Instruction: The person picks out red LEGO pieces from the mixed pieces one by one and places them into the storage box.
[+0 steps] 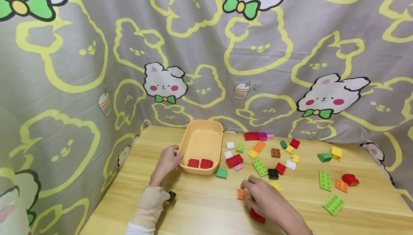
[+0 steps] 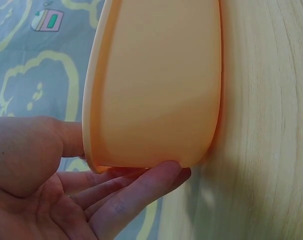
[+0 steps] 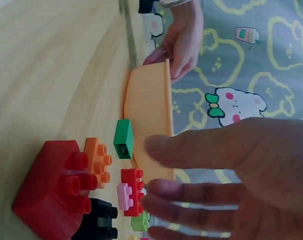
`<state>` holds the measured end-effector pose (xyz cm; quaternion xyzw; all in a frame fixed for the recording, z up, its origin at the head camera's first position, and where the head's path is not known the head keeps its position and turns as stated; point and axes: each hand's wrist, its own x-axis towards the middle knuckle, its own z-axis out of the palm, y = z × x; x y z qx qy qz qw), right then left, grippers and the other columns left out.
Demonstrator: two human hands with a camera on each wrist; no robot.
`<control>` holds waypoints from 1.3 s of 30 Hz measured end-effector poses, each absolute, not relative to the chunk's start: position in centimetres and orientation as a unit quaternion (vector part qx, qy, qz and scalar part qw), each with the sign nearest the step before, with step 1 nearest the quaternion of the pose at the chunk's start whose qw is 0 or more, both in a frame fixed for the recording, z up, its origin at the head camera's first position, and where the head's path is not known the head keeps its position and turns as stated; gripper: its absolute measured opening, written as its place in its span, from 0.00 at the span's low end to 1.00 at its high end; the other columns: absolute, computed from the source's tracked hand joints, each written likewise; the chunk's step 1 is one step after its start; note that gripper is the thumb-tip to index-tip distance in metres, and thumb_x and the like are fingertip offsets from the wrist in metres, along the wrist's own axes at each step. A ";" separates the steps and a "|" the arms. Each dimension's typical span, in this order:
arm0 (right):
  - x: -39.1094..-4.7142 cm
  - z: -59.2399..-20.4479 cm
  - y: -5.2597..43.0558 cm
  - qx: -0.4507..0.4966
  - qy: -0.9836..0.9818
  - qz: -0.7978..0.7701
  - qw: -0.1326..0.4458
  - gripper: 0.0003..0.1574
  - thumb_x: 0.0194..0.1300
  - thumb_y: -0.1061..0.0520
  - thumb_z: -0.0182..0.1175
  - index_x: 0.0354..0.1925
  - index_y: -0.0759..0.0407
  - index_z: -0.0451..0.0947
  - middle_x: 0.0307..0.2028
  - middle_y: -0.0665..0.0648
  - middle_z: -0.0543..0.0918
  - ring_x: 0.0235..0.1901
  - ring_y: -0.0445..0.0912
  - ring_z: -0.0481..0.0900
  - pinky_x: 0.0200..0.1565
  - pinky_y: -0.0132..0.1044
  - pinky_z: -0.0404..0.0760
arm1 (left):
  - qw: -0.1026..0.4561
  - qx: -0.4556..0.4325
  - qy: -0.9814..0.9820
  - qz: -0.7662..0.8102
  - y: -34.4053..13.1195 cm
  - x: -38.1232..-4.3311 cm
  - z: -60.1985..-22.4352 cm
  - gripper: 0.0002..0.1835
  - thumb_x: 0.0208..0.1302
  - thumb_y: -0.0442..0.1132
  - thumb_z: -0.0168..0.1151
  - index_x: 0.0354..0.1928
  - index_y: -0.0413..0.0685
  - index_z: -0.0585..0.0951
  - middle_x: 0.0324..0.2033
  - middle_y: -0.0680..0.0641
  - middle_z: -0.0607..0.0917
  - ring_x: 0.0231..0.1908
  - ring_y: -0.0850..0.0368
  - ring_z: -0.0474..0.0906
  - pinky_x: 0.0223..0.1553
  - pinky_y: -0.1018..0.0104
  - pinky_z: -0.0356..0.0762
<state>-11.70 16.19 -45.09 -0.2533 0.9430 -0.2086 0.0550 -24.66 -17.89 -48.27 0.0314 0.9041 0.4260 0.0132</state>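
My left hand (image 1: 169, 162) grips the left side of an orange-yellow plastic tray (image 1: 203, 142). In the left wrist view its thumb lies at the rim and its fingers (image 2: 126, 197) bend against the outer wall. Two red toy building bricks (image 1: 206, 163) lie inside the tray's near end. My right hand (image 1: 266, 198) hovers over the table, right of the tray, with thumb and fingers apart and nothing between them in the right wrist view. Nearest to it are an orange brick (image 1: 241, 194) by the fingertips and a sloped red brick (image 3: 44, 187), partly covered by the hand in the head view.
A green brick (image 1: 221, 173) sits beside the tray's near right corner. Several bricks of many colours spread over the table's right half, among them a black one (image 1: 273, 173) and a lime green one (image 1: 333, 205). A patterned curtain (image 1: 206, 84) borders the table's back.
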 end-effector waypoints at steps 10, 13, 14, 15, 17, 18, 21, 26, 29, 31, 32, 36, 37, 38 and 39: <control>-10.0 -46.5 18.0 -0.259 0.940 -0.204 0.088 0.17 0.57 0.57 0.76 0.44 0.55 0.82 0.35 0.47 0.77 0.29 0.37 0.69 0.32 0.34 0.78 | 0.010 0.031 0.903 0.428 -17.7 -24.8 -48.3 0.17 0.66 0.31 0.54 0.54 0.32 0.81 0.27 0.40 0.88 0.20 0.51 0.84 0.19 0.65 0.79; -9.7 -46.9 18.3 -0.243 0.945 -0.198 0.096 0.21 0.54 0.56 0.78 0.45 0.57 0.83 0.39 0.49 0.79 0.31 0.39 0.71 0.34 0.38 0.80 | 0.011 0.030 0.902 0.430 -17.7 -24.9 -48.3 0.17 0.66 0.30 0.54 0.54 0.31 0.80 0.29 0.39 0.88 0.20 0.53 0.83 0.19 0.65 0.80; -9.6 -46.9 18.3 -0.236 0.947 -0.196 0.100 0.22 0.53 0.56 0.79 0.46 0.58 0.83 0.40 0.51 0.80 0.32 0.40 0.72 0.35 0.40 0.80 | 0.011 0.030 0.902 0.431 -17.7 -24.9 -48.3 0.17 0.66 0.30 0.54 0.54 0.31 0.80 0.29 0.39 0.88 0.19 0.53 0.83 0.19 0.65 0.80; -9.6 -47.0 18.3 -0.228 0.948 -0.194 0.105 0.24 0.52 0.56 0.79 0.47 0.59 0.83 0.41 0.52 0.81 0.32 0.41 0.73 0.36 0.41 0.81 | 0.011 0.029 0.902 0.432 -17.7 -24.9 -48.3 0.17 0.66 0.30 0.54 0.54 0.32 0.80 0.29 0.39 0.88 0.19 0.53 0.83 0.19 0.65 0.80; -9.6 -47.1 18.3 -0.216 0.950 -0.189 0.119 0.25 0.52 0.55 0.79 0.48 0.60 0.84 0.42 0.55 0.82 0.33 0.42 0.75 0.38 0.43 0.83 | 0.010 0.028 0.902 0.430 -17.7 -24.9 -48.4 0.17 0.66 0.31 0.55 0.54 0.32 0.80 0.29 0.39 0.88 0.19 0.53 0.83 0.19 0.65 0.79; -9.6 -47.2 18.3 -0.213 0.951 -0.187 0.125 0.26 0.52 0.55 0.80 0.48 0.60 0.84 0.42 0.56 0.82 0.33 0.43 0.75 0.38 0.44 0.83 | 0.009 0.028 0.903 0.429 -17.7 -24.9 -48.4 0.17 0.66 0.31 0.55 0.53 0.32 0.80 0.29 0.39 0.88 0.19 0.53 0.83 0.19 0.65 0.79; -9.6 -47.4 18.3 -0.209 0.951 -0.184 0.137 0.26 0.52 0.56 0.79 0.48 0.60 0.84 0.42 0.56 0.82 0.33 0.43 0.75 0.38 0.43 0.84 | 0.007 0.028 0.903 0.428 -17.7 -25.0 -48.4 0.16 0.66 0.31 0.55 0.53 0.32 0.81 0.29 0.39 0.88 0.19 0.53 0.83 0.19 0.65 0.79; -9.7 -47.9 18.3 -0.216 0.946 -0.198 0.139 0.24 0.53 0.59 0.79 0.47 0.60 0.83 0.39 0.53 0.81 0.31 0.41 0.73 0.34 0.38 0.82 | 0.002 0.031 0.904 0.427 -17.8 -25.0 -48.5 0.16 0.65 0.31 0.55 0.52 0.33 0.81 0.26 0.41 0.88 0.18 0.52 0.83 0.18 0.66 0.78; -9.8 -48.0 18.2 -0.213 0.942 -0.213 0.145 0.22 0.53 0.61 0.78 0.46 0.60 0.82 0.39 0.53 0.81 0.30 0.41 0.73 0.34 0.37 0.81 | -0.001 0.033 0.904 0.426 -17.8 -25.0 -48.6 0.16 0.65 0.31 0.55 0.52 0.33 0.81 0.26 0.41 0.88 0.18 0.51 0.83 0.18 0.66 0.78; -9.8 -48.2 18.1 -0.210 0.941 -0.219 0.152 0.21 0.53 0.62 0.78 0.45 0.59 0.82 0.39 0.54 0.82 0.30 0.41 0.74 0.34 0.38 0.82 | -0.003 0.034 0.904 0.426 -17.8 -24.9 -48.6 0.16 0.65 0.31 0.55 0.52 0.33 0.81 0.27 0.40 0.88 0.19 0.50 0.83 0.18 0.66 0.79; -9.8 -48.2 18.1 -0.208 0.940 -0.220 0.154 0.21 0.54 0.62 0.78 0.45 0.59 0.81 0.39 0.54 0.82 0.30 0.41 0.74 0.34 0.38 0.82 | -0.003 0.034 0.904 0.427 -17.8 -24.9 -48.6 0.16 0.65 0.31 0.55 0.52 0.32 0.81 0.27 0.40 0.88 0.19 0.50 0.84 0.18 0.66 0.79; -9.8 -48.3 18.0 -0.210 0.938 -0.228 0.156 0.21 0.53 0.64 0.77 0.44 0.59 0.80 0.39 0.53 0.80 0.31 0.42 0.73 0.34 0.39 0.82 | -0.002 0.032 0.904 0.426 -17.9 -24.8 -48.6 0.15 0.65 0.30 0.55 0.51 0.32 0.81 0.28 0.39 0.88 0.19 0.50 0.84 0.18 0.65 0.79; -9.7 -48.3 18.0 -0.211 0.937 -0.231 0.155 0.21 0.53 0.64 0.77 0.44 0.59 0.80 0.38 0.53 0.79 0.30 0.42 0.73 0.34 0.38 0.82 | -0.001 0.032 0.904 0.426 -17.9 -24.9 -48.6 0.15 0.65 0.31 0.55 0.51 0.32 0.81 0.28 0.39 0.88 0.19 0.50 0.84 0.18 0.65 0.79; -9.7 -48.3 18.1 -0.213 0.936 -0.233 0.154 0.21 0.53 0.65 0.77 0.44 0.59 0.80 0.38 0.52 0.79 0.30 0.42 0.73 0.34 0.38 0.81 | 0.000 0.031 0.905 0.425 -17.9 -24.9 -48.6 0.15 0.65 0.31 0.55 0.51 0.32 0.81 0.28 0.39 0.88 0.19 0.50 0.84 0.18 0.65 0.79; -9.7 -48.2 18.1 -0.214 0.936 -0.236 0.152 0.21 0.53 0.65 0.77 0.45 0.58 0.80 0.37 0.51 0.78 0.30 0.42 0.72 0.33 0.37 0.81 | 0.001 0.031 0.905 0.424 -17.8 -24.9 -48.6 0.15 0.65 0.31 0.55 0.51 0.32 0.81 0.28 0.39 0.88 0.20 0.50 0.84 0.18 0.65 0.79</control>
